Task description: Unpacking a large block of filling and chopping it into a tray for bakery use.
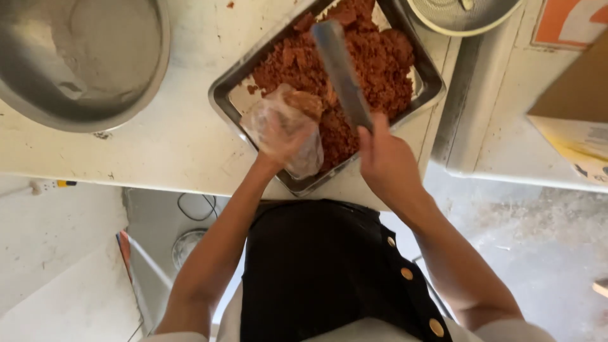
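At the far left of the white worktop (158,145) stands a big round metal bowl (82,60). Its inside is dusted with something pale, and it is well apart from the hands.

Further right there is a square metal tray (223,101), set at an angle on the worktop, with one corner reaching near the table edge. The tray is filled with a reddish-brown crumbly mass (373,63), which covers most of its bottom (only a small bare part of the metal shows at the left corner).

The left hand (282,133) is over the near-left part of the tray. It is covered with a thin clear plastic glove (304,155), loose and wrinkled, and its fingers are curled around a lump of the brown mass (304,101), so this hand is closed on the lump.

Just beside it, to the right, the right hand (386,158) is bare. It is closed around the handle end of a long flat metal blade (342,69). The blade points away from the person and lies over the middle of the brown mass; whether it touches the mass I cannot tell, because it is blurred.

Behind the tray, at the top edge, a part of a round metal lid or dish (462,16) is visible. At the far right lies a cardboard box (576,101) on a lower white surface.
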